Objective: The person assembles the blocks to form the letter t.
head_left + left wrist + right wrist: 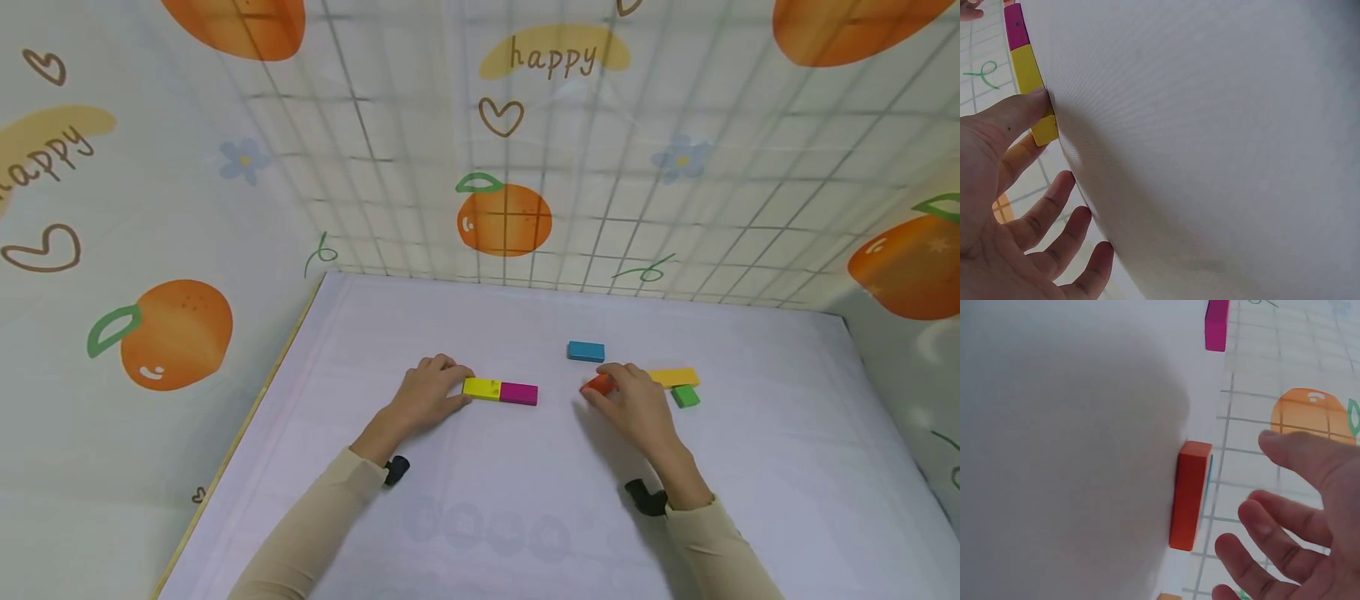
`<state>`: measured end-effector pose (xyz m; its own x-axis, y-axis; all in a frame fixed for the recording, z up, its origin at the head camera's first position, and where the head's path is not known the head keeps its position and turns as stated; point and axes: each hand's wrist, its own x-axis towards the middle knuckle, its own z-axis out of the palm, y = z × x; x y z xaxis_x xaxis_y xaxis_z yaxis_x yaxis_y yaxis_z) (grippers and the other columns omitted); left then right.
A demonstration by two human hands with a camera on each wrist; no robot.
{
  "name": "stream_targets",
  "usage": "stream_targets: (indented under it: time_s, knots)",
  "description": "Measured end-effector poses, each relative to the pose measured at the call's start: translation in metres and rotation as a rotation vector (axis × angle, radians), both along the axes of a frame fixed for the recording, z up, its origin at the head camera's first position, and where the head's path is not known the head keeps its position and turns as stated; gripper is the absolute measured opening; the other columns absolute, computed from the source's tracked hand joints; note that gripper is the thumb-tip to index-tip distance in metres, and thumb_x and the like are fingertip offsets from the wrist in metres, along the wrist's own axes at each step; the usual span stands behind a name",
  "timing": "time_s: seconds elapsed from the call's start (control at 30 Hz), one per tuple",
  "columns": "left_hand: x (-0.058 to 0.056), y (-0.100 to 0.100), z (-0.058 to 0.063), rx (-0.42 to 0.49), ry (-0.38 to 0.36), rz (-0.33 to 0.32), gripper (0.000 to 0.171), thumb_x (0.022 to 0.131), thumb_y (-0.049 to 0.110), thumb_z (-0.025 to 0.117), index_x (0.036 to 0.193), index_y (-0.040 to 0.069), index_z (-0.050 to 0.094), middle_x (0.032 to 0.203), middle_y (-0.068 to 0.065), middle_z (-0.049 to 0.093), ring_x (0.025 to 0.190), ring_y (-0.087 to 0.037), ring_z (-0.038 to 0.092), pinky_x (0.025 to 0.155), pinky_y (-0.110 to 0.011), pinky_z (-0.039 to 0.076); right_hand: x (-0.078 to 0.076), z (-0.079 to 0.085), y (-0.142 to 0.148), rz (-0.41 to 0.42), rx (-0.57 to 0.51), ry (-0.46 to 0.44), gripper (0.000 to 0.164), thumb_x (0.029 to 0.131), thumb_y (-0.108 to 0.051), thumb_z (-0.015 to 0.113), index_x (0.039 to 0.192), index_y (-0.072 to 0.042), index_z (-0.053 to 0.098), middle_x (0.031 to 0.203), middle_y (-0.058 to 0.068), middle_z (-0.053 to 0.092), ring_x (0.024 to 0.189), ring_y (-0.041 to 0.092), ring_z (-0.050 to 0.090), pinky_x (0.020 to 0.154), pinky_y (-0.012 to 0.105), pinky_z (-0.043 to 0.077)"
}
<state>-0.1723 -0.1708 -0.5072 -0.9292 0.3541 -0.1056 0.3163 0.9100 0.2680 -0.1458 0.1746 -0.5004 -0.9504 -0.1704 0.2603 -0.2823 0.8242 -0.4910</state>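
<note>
The left hand (423,396) pinches the outer end of a yellow rectangular block (481,389) between thumb (1016,115) and index finger, its other three fingers spread loosely below in the left wrist view. The right hand (637,408) has its thumb and fingers parted around nothing; they hover close by a red rectangular block (1189,497), which stands on the table with a gap visible between it and the fingertips in the right wrist view. End to end with the yellow block, on its right, lies a magenta block (519,393), well apart from the red one. A blue block (586,351) lies just beyond the red one, farther from the person. To the right of the right hand are an orange-yellow block (678,377), partly hidden by that hand, and a small green block (686,396) at its near edge. Beige sleeves (318,521) cover both forearms. The white tabletop (360,325) meets a hanging sheet (420,167) printed with oranges, hearts and "happy".
</note>
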Motion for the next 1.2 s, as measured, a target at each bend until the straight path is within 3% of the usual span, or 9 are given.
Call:
stream_targets:
  time_s: [0.13, 0.37, 0.57, 0.87, 1.2]
  knots:
    - [-0.0005, -0.0005, 0.0002, 0.001, 0.005, -0.003, 0.044, 0.092, 0.040, 0.072, 0.135, 0.030, 0.064, 0.133, -0.003, 0.054, 0.120, -0.026, 0.046, 0.094, -0.045, 0.043, 0.0021, 0.0001, 0.0020, -0.038, -0.053, -0.038, 0.047, 0.086, -0.028, 0.081, 0.118, 0.001, 0.066, 0.092, 0.014, 0.066, 0.080, 0.027, 0.059, 0.066, 0.039, 0.050]
    - [-0.0007, -0.0010, -0.0003, 0.003, -0.003, 0.002, 0.045, 0.092, 0.040, 0.072, 0.135, 0.030, 0.063, 0.133, -0.003, 0.054, 0.120, -0.026, 0.046, 0.094, -0.045, 0.043, 0.0006, 0.0013, 0.0057, -0.112, -0.103, -0.253, 0.068, 0.089, -0.035, 0.077, 0.137, 0.006, 0.050, 0.104, 0.020, 0.067, 0.087, 0.031, 0.063, 0.069, 0.041, 0.055]
    - [-0.0004, -0.0011, -0.0002, 0.002, -0.003, 0.005, 0.045, 0.092, 0.040, 0.072, 0.135, 0.029, 0.063, 0.133, -0.003, 0.054, 0.120, -0.026, 0.046, 0.093, -0.046, 0.043, -0.0018, 0.0017, 0.0081, -0.123, -0.108, -0.380, 0.083, 0.088, -0.045, 0.076, 0.141, 0.009, 0.042, 0.110, 0.022, 0.065, 0.087, 0.028, 0.062, 0.073, 0.043, 0.053]
    - [0.0000, -0.0015, -0.0003, 0.004, 0.006, 0.002, 0.045, 0.092, 0.040, 0.072, 0.135, 0.030, 0.064, 0.133, -0.003, 0.054, 0.119, -0.026, 0.046, 0.094, -0.045, 0.043, -0.0054, -0.0021, 0.0081, -0.144, -0.052, -0.438, 0.082, 0.087, -0.045, 0.076, 0.137, 0.011, 0.043, 0.109, 0.022, 0.065, 0.085, 0.027, 0.059, 0.071, 0.041, 0.052]
    - [0.0002, -0.0009, -0.0002, 0.011, 0.014, -0.014, 0.044, 0.092, 0.040, 0.072, 0.134, 0.028, 0.064, 0.132, -0.004, 0.054, 0.119, -0.027, 0.047, 0.093, -0.047, 0.043, -0.0076, -0.0055, 0.0075, -0.148, 0.016, -0.413, 0.064, 0.084, -0.040, 0.078, 0.119, 0.008, 0.054, 0.101, 0.018, 0.062, 0.083, 0.028, 0.055, 0.067, 0.040, 0.047]
